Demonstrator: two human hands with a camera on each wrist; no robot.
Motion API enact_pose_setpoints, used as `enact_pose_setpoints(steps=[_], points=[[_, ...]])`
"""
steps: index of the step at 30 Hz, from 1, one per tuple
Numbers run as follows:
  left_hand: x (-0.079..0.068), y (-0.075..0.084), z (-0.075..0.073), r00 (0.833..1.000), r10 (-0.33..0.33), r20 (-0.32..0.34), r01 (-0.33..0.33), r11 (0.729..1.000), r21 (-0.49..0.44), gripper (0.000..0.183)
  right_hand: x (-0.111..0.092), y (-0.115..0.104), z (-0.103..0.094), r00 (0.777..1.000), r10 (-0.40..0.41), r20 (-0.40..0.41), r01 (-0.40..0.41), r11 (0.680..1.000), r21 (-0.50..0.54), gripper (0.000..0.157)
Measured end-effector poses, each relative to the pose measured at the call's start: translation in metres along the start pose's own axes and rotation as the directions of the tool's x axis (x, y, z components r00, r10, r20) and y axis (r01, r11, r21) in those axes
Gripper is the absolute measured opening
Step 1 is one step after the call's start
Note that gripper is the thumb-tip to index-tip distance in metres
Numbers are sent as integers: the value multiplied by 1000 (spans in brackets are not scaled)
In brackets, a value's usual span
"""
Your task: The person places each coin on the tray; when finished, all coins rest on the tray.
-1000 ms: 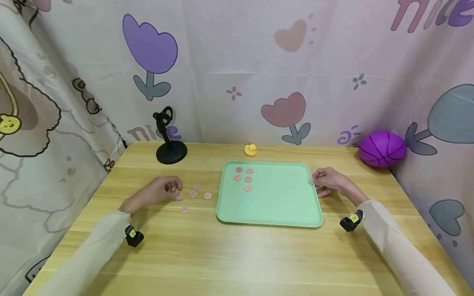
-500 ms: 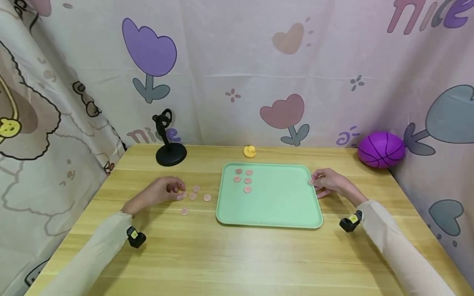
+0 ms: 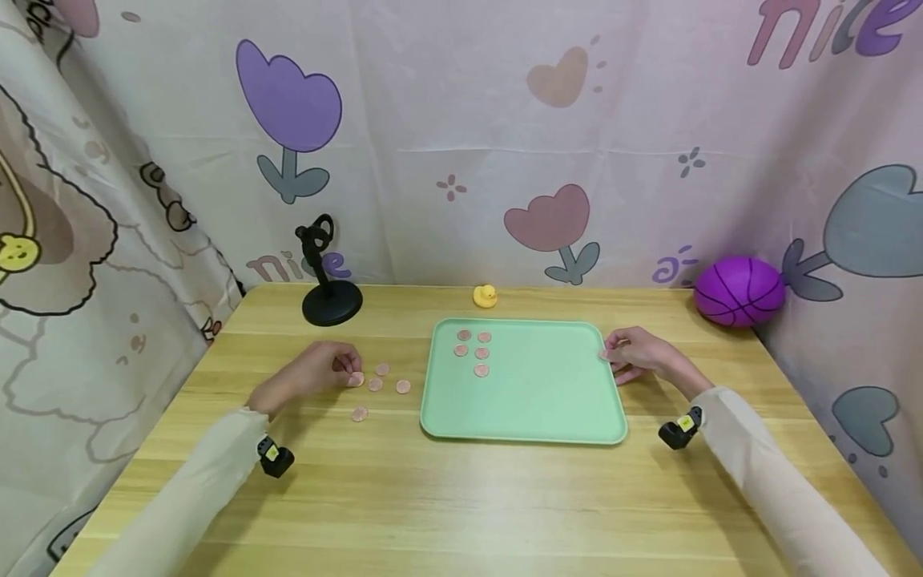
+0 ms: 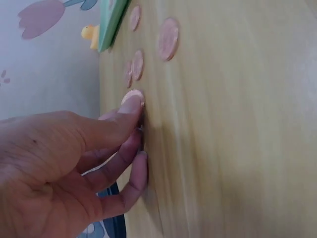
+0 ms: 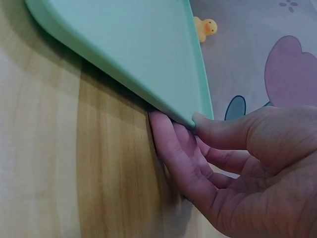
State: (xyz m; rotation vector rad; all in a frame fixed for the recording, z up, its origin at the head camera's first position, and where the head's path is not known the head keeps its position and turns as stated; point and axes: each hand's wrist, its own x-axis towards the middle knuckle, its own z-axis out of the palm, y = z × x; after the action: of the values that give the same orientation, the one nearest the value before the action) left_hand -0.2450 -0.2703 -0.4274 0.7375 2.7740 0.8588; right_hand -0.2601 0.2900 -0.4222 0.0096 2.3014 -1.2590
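Observation:
Between thumb and fingers, my left hand point(image 3: 317, 370) pinches a copper-coloured coin point(image 4: 133, 95), its edge showing past the thumb tip in the left wrist view. Several similar coins point(image 3: 403, 386) lie flat on the wooden table just right of that hand. A mint-green rectangular tray point(image 3: 548, 401) sits at the middle of the table, with several coins point(image 3: 481, 370) in its upper left part. At the tray's right edge, my right hand point(image 3: 638, 353) grips the rim, thumb on top and fingers beneath in the right wrist view.
Behind the tray stands a small yellow rubber duck point(image 3: 485, 296). A black stand with a round base point(image 3: 332, 303) is at the back left, a purple ball point(image 3: 739, 292) at the back right. A printed curtain point(image 3: 433, 96) hangs behind the wooden table point(image 3: 447, 513).
My left hand has shifted slightly right and its fingers have closed onto a coin. The right hand stays on the tray's rim, and the tray and its coins keep their places.

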Motion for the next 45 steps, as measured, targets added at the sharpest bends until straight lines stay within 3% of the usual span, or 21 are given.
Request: enact_pose_setpoints(steps=[6,15,18,24,27,33,37,45], points=[[6,10,8,995,-13,-102,10,999,-37,7,1,1,0,1000,-4,1,4,1000,16,18],[26,33,20,967,-137,-214,108,984,-140,5,-1,0,0,1000,1,-1,-1,1000,24,20],[37,45,22,966,-170,-196,131,972,-196,9,-2,0,0,1000,10,-8,-10,1000,24,20],[56,71,35,973,-228,-39,202,920,-336,10,-4,1,0,1000,14,-13,-13,1000,28,19],[63,82,42,976,-219,-13,203,924,-325,7,-4,0,0,1000,15,-11,-15,1000,28,19],[73,94,53,987,-157,-45,137,946,-293,3,-1,-2,0,1000,5,-10,-4,1000,28,19],[79,101,64,992,-121,-30,109,958,-265,3,-1,-2,0,1000,16,-13,-16,1000,20,18],[89,108,75,985,-172,-17,162,950,-267,4,-2,-2,0,1000,19,-8,-19,1000,20,21]])
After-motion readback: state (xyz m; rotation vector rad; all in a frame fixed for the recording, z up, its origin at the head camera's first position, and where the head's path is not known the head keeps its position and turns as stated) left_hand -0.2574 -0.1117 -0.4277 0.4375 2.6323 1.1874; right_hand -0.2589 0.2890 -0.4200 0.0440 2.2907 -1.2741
